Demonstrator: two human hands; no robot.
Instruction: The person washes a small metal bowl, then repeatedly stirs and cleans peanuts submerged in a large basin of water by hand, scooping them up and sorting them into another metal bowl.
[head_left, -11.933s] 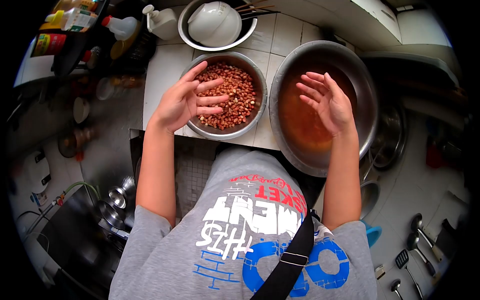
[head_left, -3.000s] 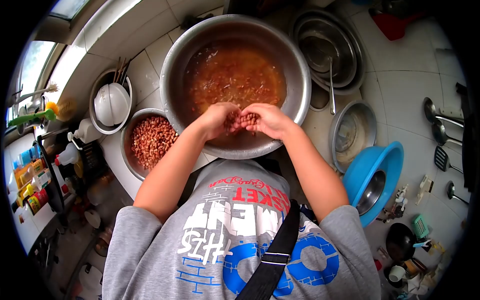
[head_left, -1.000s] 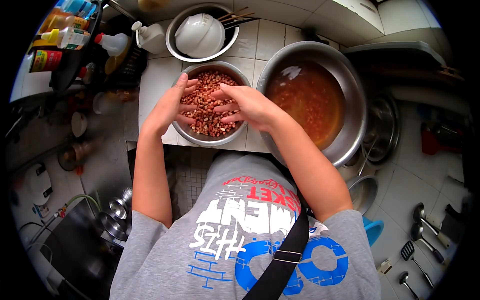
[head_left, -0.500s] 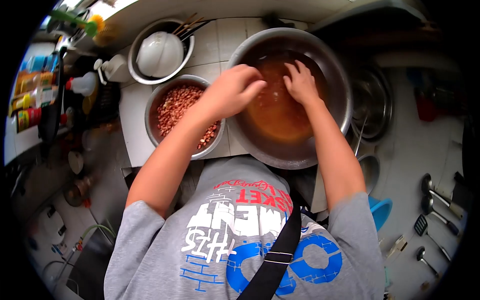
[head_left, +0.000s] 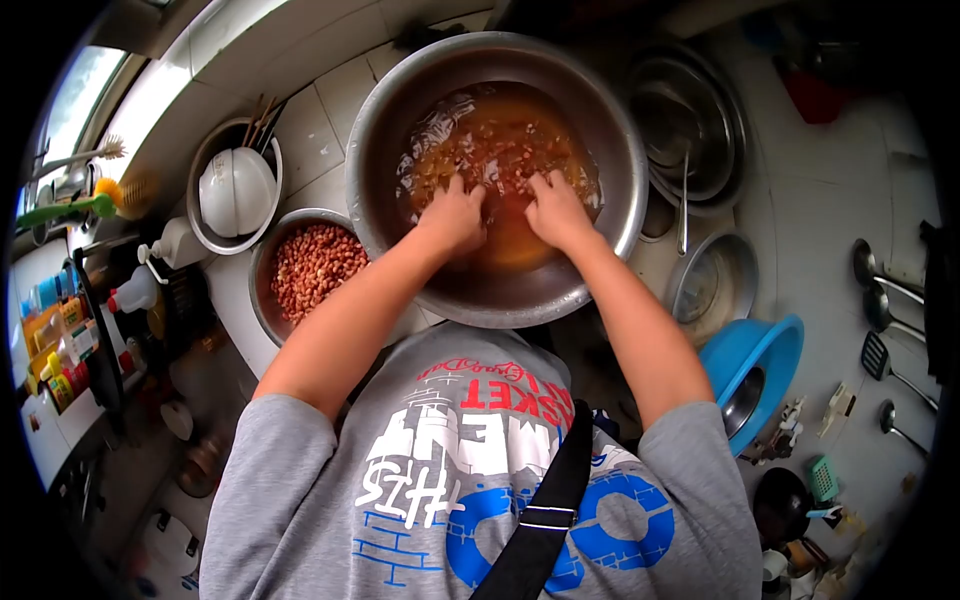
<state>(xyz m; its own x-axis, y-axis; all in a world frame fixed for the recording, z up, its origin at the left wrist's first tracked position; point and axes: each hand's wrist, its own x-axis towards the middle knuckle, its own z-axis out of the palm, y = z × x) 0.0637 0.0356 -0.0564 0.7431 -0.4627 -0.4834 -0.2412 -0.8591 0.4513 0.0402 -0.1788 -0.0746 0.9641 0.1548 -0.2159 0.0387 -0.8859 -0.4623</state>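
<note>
My grey shirt reading "KET" in red, "MENT" and "THIS" in white, my left hand and right hand reaching down, fingers dipped in the big basin's reddish water, any grip hidden, peanuts there and in the smaller bowl at left.

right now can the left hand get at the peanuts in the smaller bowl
Probably yes: the peanuts lie uncovered beside the basin, though the left hand, dipped in its water, must lift out first.
</note>
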